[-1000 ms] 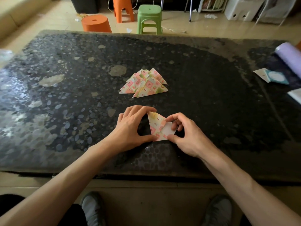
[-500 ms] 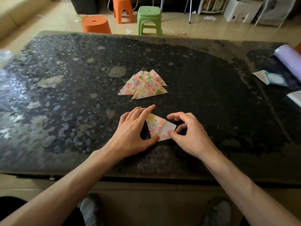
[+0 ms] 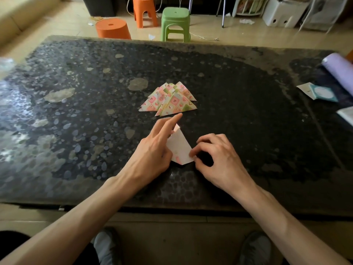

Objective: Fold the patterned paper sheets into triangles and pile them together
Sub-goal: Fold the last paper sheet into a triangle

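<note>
The table point(image 3: 248, 121) in front of me is dark and pebbled, with a green stool point(image 3: 175, 23) and a round orange stool point(image 3: 112, 28) on the floor beyond its far edge, and a purple roll point(image 3: 340, 71) lying at the far right, well apart from my work.

The pile of triangles point(image 3: 170, 100) sits near the middle of the table, fanned and overlapping, just beyond my fingertips, so each finished piece has only a short slide to join it.

The patterned paper sheet point(image 3: 180, 148) I am folding lies flat on the table between my 2 hands, plain white side up, a little pink print showing at its near edge. It already has a pointed, roughly triangular outline.

My left hand point(image 3: 152, 150) lies over its left side with the fingers point(image 3: 172, 123) stretched out straight, the index finger pointing toward the pile. I judge this flat hold is there to pin the sheet and flatten the crease so it cannot skate on the smooth top.

My right hand point(image 3: 219, 161) is curled, fingertips pinching the sheet's right corner, which lets me line that corner up before pressing.

I judge this fold is nearly done; it is not yet on the pile.
</note>
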A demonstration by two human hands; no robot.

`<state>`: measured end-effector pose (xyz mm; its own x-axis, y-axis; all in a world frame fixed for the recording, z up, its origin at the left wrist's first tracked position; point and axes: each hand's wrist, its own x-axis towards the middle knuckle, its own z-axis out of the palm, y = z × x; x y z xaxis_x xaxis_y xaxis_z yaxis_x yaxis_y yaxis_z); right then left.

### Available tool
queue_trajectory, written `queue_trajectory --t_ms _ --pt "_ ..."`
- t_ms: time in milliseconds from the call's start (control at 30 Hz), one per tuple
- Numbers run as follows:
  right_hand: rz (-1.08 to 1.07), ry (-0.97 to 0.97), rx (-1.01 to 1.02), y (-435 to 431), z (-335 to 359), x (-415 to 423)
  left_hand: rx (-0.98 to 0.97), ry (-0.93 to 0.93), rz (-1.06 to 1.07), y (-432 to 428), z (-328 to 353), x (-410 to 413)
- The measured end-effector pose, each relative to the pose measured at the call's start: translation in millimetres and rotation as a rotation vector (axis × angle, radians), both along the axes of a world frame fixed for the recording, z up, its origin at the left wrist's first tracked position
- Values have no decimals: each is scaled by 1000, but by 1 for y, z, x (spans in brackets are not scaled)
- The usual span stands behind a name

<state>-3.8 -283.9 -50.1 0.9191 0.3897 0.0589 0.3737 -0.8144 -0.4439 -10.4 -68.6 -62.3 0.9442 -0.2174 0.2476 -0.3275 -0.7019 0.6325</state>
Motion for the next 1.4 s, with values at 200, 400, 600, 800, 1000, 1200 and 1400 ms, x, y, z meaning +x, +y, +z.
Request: queue_trajectory --t_ms 200,400,600,800,1000,1200,1400 --pt "122 19 61 3 0 -2 -264 39 141 -1 0 3" --pt "245 11 18 8 -3 -9 -429 129 195 -3 -1 -1" --pt "242 -177 -14 6 -11 -9 -472 152 238 0 -1 2" --pt "249 -251 13 0 -14 -6 -420 108 175 -1 0 3" --pt "254 -212 6 -5 -14 -4 228 -166 17 12 -3 5" --pt "262 -133 26 -5 -16 -3 204 -30 -163 25 3 8" --pt "218 -81 109 -7 -17 1 163 -3 -261 38 4 -7"
